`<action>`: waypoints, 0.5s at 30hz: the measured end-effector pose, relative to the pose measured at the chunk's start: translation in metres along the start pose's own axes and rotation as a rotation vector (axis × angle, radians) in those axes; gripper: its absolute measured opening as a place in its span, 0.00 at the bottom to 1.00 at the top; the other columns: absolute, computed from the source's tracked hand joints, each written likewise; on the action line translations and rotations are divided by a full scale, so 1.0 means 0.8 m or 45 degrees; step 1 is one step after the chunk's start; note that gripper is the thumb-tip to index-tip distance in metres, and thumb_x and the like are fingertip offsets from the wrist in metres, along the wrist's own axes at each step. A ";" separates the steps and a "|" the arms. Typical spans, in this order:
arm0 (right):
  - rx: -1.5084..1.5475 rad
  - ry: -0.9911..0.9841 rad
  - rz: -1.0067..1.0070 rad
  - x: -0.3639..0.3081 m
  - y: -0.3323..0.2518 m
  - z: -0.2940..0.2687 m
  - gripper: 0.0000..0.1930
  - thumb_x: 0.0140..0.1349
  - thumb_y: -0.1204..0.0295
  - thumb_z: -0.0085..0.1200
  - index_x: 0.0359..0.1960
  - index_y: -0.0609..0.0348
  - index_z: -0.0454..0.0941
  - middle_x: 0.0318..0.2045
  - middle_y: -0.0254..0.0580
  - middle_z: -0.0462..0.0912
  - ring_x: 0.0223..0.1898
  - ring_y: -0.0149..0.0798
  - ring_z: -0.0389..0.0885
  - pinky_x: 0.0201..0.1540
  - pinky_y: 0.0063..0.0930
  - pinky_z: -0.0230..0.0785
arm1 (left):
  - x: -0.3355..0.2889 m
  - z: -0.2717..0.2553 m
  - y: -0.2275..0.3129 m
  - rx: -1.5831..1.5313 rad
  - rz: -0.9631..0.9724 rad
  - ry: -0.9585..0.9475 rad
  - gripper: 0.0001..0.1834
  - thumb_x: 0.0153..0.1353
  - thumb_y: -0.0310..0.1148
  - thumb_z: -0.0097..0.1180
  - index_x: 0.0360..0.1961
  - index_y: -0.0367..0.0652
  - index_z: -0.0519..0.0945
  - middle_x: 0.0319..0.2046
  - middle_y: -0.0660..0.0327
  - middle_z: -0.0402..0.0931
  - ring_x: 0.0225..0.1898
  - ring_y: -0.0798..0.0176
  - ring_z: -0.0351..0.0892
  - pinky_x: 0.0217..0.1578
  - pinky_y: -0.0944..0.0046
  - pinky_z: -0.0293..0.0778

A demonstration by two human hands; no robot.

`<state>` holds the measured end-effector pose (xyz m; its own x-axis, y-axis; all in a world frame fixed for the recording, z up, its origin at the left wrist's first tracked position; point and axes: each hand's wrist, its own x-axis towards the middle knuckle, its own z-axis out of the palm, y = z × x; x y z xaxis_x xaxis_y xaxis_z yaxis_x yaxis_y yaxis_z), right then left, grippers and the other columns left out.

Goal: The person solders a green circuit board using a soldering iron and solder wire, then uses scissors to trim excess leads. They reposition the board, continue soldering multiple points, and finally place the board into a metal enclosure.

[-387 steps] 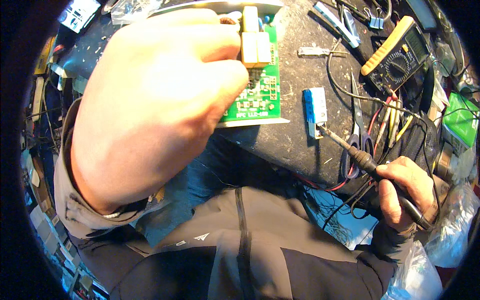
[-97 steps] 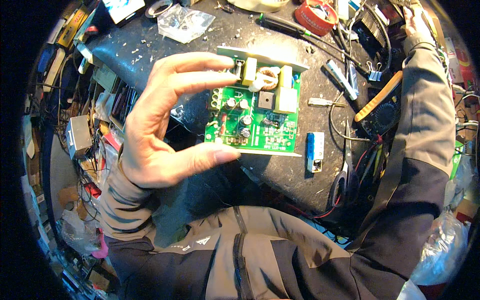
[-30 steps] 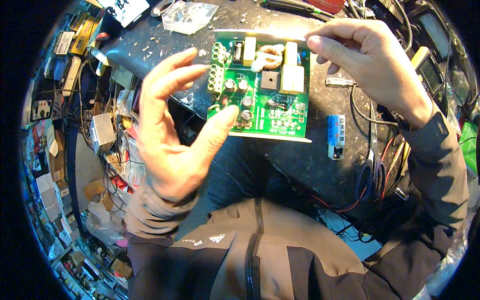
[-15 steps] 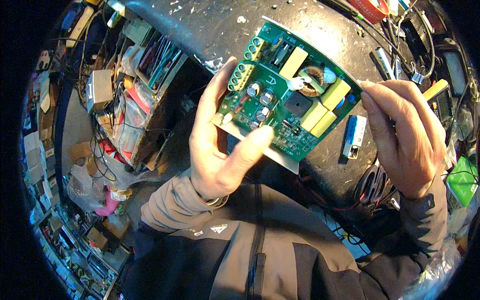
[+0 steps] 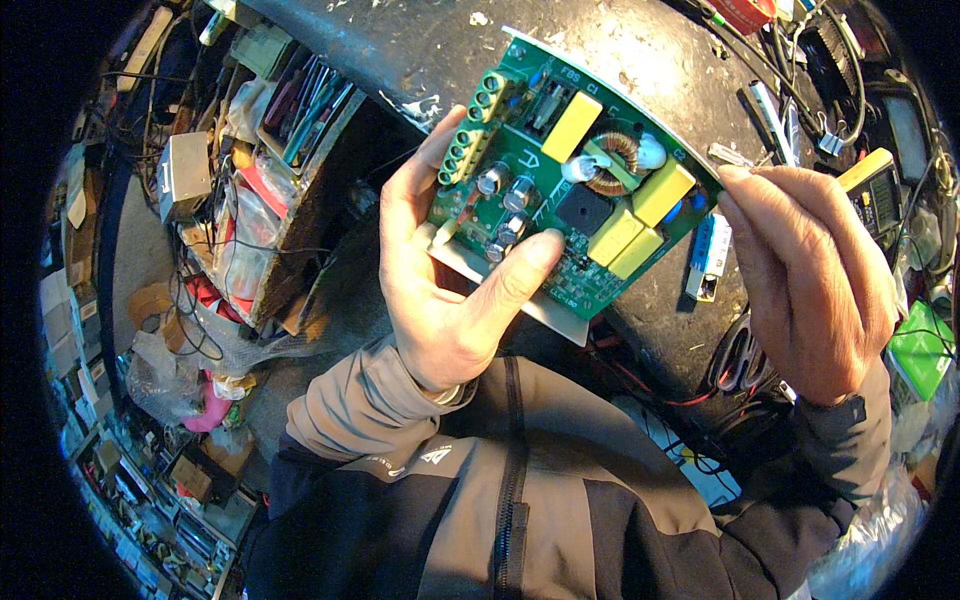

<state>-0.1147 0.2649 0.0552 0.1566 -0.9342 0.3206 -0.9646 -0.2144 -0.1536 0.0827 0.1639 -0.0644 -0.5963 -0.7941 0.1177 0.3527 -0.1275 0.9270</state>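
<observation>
A green circuit board (image 5: 548, 192) on a pale metal backing plate is held up, tilted, above the dark bench. It carries yellow block capacitors (image 5: 573, 127), a copper-wound ring coil (image 5: 611, 164), silver can capacitors and a row of screw terminals (image 5: 468, 138) along its left edge. My left hand (image 5: 438, 305) grips the board from the left and below, thumb pressed on its face and the fingers behind it, partly hidden. My right hand (image 5: 815, 275) is closed in a pinch at the board's right corner, fingertips touching its edge.
Under the board lies the dark, scuffed bench (image 5: 420, 50). To the right are a small blue-and-white boxy part (image 5: 709, 258), a yellow-edged meter (image 5: 875, 195), cables and a green box (image 5: 921, 350). At left, an open-fronted shelf (image 5: 310, 190) holds boards and plastic bags.
The board and my left hand have shifted slightly left. My left thumb has slid a little right and up along the board's face. My right hand stays at the corner.
</observation>
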 end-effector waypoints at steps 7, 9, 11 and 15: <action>-0.028 0.008 0.007 -0.001 0.002 0.002 0.13 0.54 0.84 0.63 0.42 0.68 0.80 0.33 0.52 0.82 0.34 0.45 0.84 0.36 0.31 0.78 | 0.001 0.006 0.003 -0.027 -0.003 0.019 0.43 0.57 0.22 0.66 0.68 0.31 0.52 0.62 0.46 0.63 0.63 0.55 0.69 0.63 0.56 0.68; -0.015 0.019 0.005 -0.001 0.003 0.003 0.13 0.54 0.85 0.63 0.42 0.68 0.81 0.33 0.52 0.82 0.34 0.44 0.84 0.36 0.30 0.78 | 0.000 0.007 0.003 -0.047 -0.011 0.028 0.43 0.57 0.22 0.65 0.68 0.32 0.52 0.62 0.46 0.63 0.62 0.55 0.69 0.63 0.57 0.68; -0.038 0.010 0.003 -0.001 0.003 0.003 0.12 0.55 0.85 0.63 0.42 0.68 0.81 0.33 0.51 0.82 0.34 0.44 0.84 0.36 0.30 0.77 | -0.002 0.008 0.001 0.010 0.010 0.069 0.41 0.57 0.22 0.64 0.68 0.33 0.54 0.60 0.49 0.67 0.59 0.57 0.71 0.62 0.57 0.67; 0.020 0.034 0.091 0.000 0.000 0.005 0.11 0.55 0.85 0.62 0.41 0.68 0.80 0.32 0.50 0.82 0.33 0.44 0.83 0.35 0.29 0.77 | 0.000 0.008 0.001 -0.015 -0.031 0.041 0.44 0.58 0.24 0.65 0.68 0.31 0.51 0.62 0.47 0.62 0.63 0.56 0.68 0.63 0.56 0.68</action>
<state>-0.1140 0.2639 0.0513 0.0818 -0.9393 0.3332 -0.9695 -0.1525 -0.1918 0.0786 0.1680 -0.0610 -0.5812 -0.8094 0.0835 0.3472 -0.1538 0.9251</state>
